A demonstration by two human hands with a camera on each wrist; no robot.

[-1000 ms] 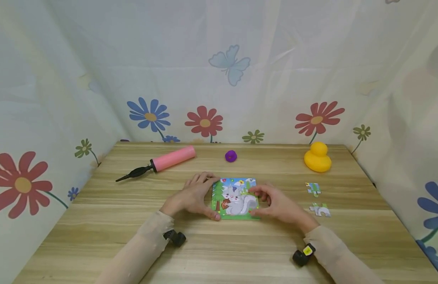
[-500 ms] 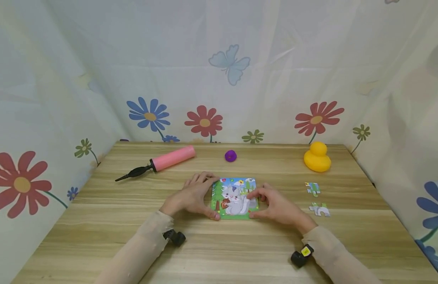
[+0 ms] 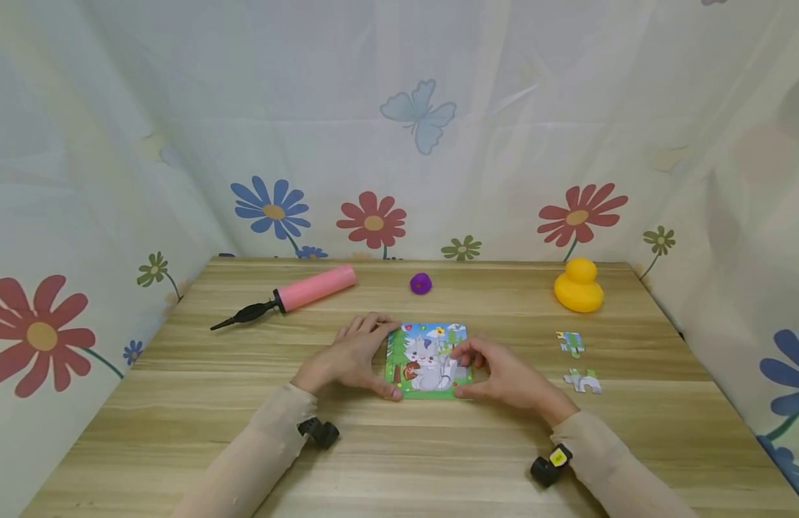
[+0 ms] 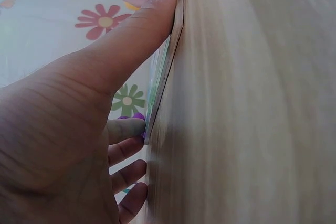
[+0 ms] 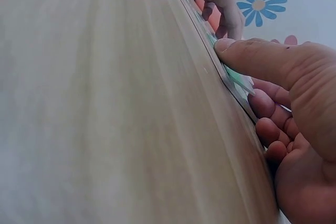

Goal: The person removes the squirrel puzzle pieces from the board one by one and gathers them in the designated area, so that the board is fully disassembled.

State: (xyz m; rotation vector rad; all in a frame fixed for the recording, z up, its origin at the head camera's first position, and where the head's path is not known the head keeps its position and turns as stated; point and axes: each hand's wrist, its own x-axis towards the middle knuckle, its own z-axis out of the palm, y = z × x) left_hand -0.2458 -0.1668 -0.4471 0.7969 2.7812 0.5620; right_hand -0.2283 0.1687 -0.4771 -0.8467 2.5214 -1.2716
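Over there on the table (image 3: 399, 460) lies the puzzle (image 3: 427, 375), the left hand (image 3: 357, 362) gripping its left side between thumb and fingers while the right hand (image 3: 505, 373) pinches a tilted piece (image 5: 241, 81) at the near right corner.

On my feed I have a small curtained recording booth: pale sheeting (image 3: 244, 86), printed with flowers (image 3: 373, 223) and a butterfly (image 3: 421, 115), walls three sides of a wood-grain table (image 3: 412, 460), and both sleeves (image 3: 263, 439) carry black cameras (image 3: 549, 467). I cannot tell what building holds it.
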